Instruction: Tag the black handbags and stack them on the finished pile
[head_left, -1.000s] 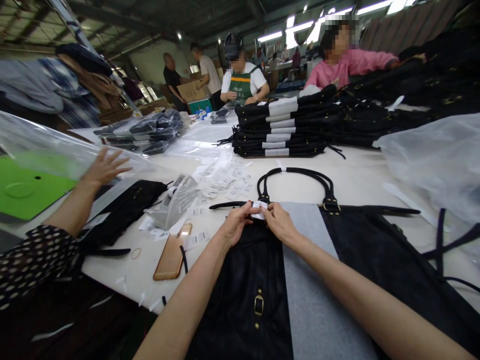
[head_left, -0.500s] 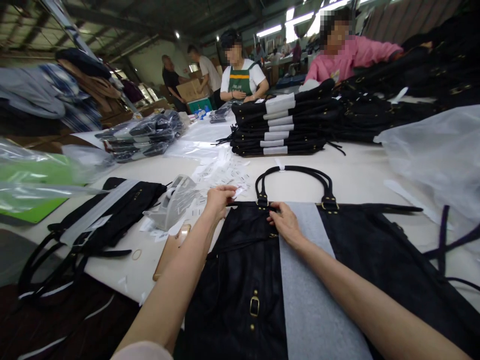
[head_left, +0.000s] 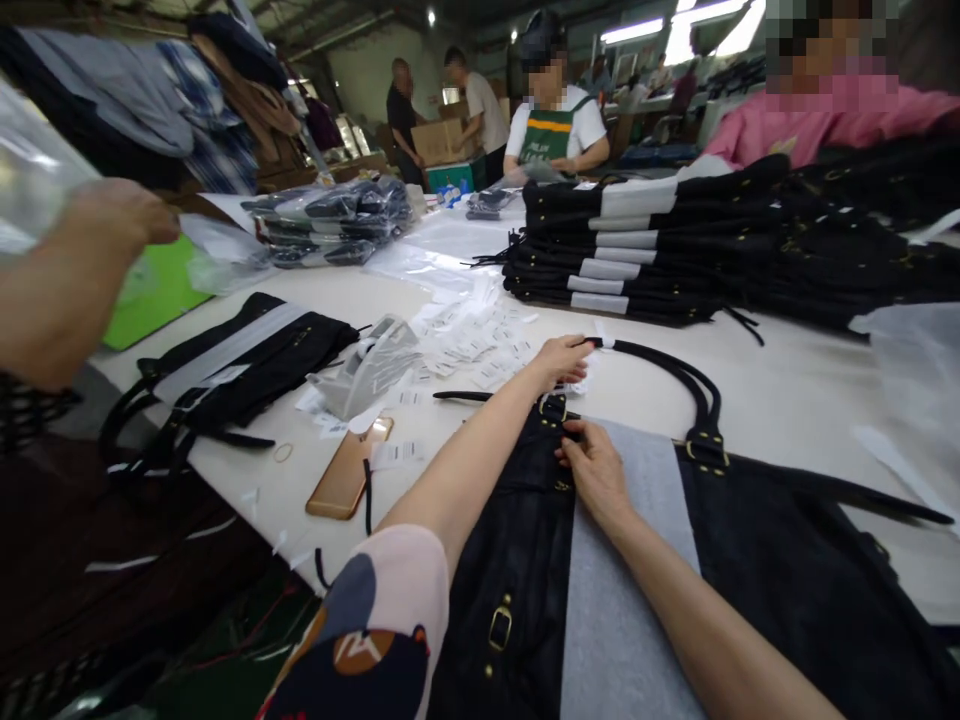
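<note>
The left hand's [head_left: 561,362] fingers were partly bent and close together, reaching over the near end of the handle's [head_left: 637,350] arc, right by its white wrap [head_left: 604,342]; whether they had hold of the strap could not be told. A scrap of white showed just under them (too small to make out). The right hand's [head_left: 596,475] fingers were curled inward, with only a narrow opening by the thumb, and touched the top of the black bag [head_left: 525,560] beside the left handle buckle [head_left: 553,408]; a firm pinch could not be confirmed.

The bag lay flat directly beneath the right hand and stretched toward the wearer, while the left hand was just past its top edge. A grey sheet [head_left: 626,610] ran down its middle, under the right wrist.

White tabletop [head_left: 787,400] showed inside the handle loop and on to its right. To the left, a heap of labels [head_left: 476,340], a grey dispenser [head_left: 367,370] and a phone [head_left: 349,470] took up the space, with the table's edge beyond the phone. Across the far side stood a stack of black bags [head_left: 555,235], and another person's hand [head_left: 112,225] was well apart at far left.
</note>
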